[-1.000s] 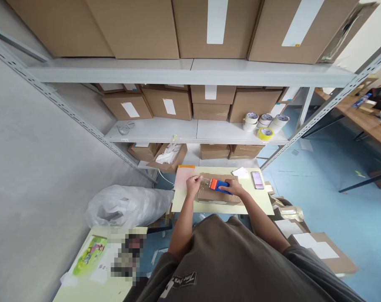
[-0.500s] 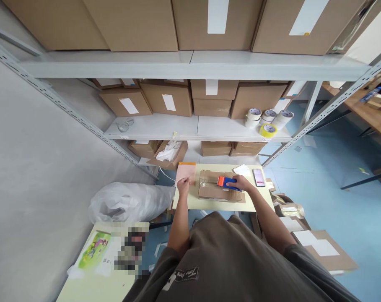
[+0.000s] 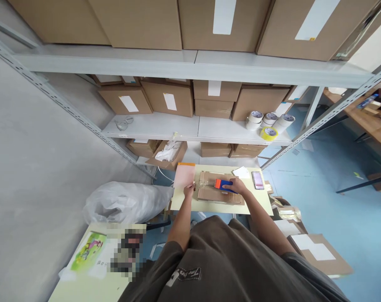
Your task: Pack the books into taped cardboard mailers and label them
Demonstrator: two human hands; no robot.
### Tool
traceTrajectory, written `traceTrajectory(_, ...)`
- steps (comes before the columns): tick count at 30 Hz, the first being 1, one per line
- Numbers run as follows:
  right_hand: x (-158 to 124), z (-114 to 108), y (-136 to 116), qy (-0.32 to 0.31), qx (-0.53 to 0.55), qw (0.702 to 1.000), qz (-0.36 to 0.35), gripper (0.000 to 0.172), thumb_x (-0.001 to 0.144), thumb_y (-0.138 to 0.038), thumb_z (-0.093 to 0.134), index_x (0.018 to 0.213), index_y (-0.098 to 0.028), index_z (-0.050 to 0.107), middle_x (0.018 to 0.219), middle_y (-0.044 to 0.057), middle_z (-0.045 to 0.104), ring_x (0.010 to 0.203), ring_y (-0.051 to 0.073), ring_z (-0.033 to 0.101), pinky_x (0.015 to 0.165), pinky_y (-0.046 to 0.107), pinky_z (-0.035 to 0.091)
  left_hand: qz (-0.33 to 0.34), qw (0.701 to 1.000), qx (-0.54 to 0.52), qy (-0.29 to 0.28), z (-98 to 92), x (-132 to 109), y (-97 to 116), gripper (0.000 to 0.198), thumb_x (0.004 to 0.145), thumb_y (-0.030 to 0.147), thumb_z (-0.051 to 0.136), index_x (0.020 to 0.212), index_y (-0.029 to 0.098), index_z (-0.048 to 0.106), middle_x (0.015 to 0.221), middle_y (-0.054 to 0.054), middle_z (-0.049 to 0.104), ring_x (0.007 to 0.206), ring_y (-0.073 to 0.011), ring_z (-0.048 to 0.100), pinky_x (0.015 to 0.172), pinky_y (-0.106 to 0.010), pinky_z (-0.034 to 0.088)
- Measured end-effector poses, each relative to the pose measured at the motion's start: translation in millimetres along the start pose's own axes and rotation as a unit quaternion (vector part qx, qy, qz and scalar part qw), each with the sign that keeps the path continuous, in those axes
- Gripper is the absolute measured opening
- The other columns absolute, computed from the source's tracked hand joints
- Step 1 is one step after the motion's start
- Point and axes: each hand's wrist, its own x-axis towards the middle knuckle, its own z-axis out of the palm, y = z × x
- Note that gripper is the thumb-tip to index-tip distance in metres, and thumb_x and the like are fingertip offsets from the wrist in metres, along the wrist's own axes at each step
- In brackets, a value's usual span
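On the pale yellow table (image 3: 256,205) lies a flat brown cardboard box (image 3: 211,195). Clear, shiny tape (image 3: 204,183) shows over its left part. At the box's left edge my left hand (image 3: 189,191) is closed in a pinch on what looks like the end of that tape. My right hand (image 3: 237,186) is wrapped round a blue hand tool with an orange end (image 3: 221,184). The tool rests over the middle of the box, its orange end pointing left; its exact kind is too small to make out.
A pink sheet with an orange top edge (image 3: 184,174), white papers (image 3: 241,172) and a phone (image 3: 257,180) lie on the table. Behind stands a shelf (image 3: 165,126) with boxes and tape rolls (image 3: 268,133). Plastic wrap (image 3: 124,203) is at left, cartons (image 3: 322,256) at right.
My left hand has moved right and slightly nearer me, from over the pink sheet to the box's left edge. My right hand and the tool have shifted slightly left.
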Motion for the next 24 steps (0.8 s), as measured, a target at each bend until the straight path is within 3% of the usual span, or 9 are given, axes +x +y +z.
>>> traceTrajectory(4,-0.6,3.9,-1.9,0.015,-0.004,1.0,0.008,0.05,0.081,-0.068,0.08,0.093,-0.019,0.077,0.09,0.01,0.074,0.093,0.028,0.07,0.072,0.029,0.046,-0.063,0.998,0.009,-0.003,16.2,-4.8,0.5,0.033,0.093,0.041,0.066,0.081,0.013,0.076,0.068,-0.011,0.073,0.072,-0.0245,0.075,0.065,-0.03,0.051)
traceTrajectory(9,-2.2,0.8,-0.7,0.008,-0.016,1.0,0.001,0.043,0.086,-0.061,0.077,0.096,-0.019,0.077,0.093,0.01,0.076,0.096,0.028,0.069,0.075,0.029,0.047,-0.087,0.996,0.029,0.017,10.5,-9.5,-0.3,0.033,0.096,0.043,0.067,0.103,0.012,0.075,0.1,-0.023,0.079,0.098,-0.0309,0.077,0.078,-0.035,0.053)
traceTrajectory(13,-2.8,-1.5,0.9,-0.004,-0.01,1.0,-0.008,0.041,0.086,-0.06,0.076,0.094,-0.019,0.077,0.092,0.009,0.076,0.095,0.027,0.068,0.074,0.028,0.046,-0.027,0.999,0.023,0.024,12.6,-8.8,12.9,0.036,0.104,0.039,0.052,0.125,0.016,0.07,0.123,-0.019,0.077,0.117,-0.0279,0.073,0.094,-0.034,0.053)
traceTrajectory(17,-3.9,0.8,-1.1,-0.017,-0.001,1.0,-0.006,0.047,0.085,-0.067,0.076,0.094,-0.021,0.076,0.09,0.006,0.075,0.09,0.024,0.068,0.071,0.026,0.045,0.069,0.994,0.043,-0.067,30.4,-12.1,26.9,0.039,0.106,0.043,0.049,0.127,0.017,0.07,0.122,-0.016,0.078,0.117,-0.0278,0.072,0.097,-0.034,0.052)
traceTrajectory(24,-6.2,-3.3,-6.2,-0.028,0.035,0.999,-0.006,0.051,0.08,-0.07,0.079,0.096,-0.021,0.077,0.086,0.007,0.076,0.075,0.022,0.067,0.065,0.029,0.043,0.052,0.991,0.099,-0.076,39.0,-18.4,23.7,0.045,0.109,0.046,0.044,0.141,0.02,0.062,0.132,-0.015,0.074,0.12,-0.0287,0.07,0.096,-0.034,0.05)
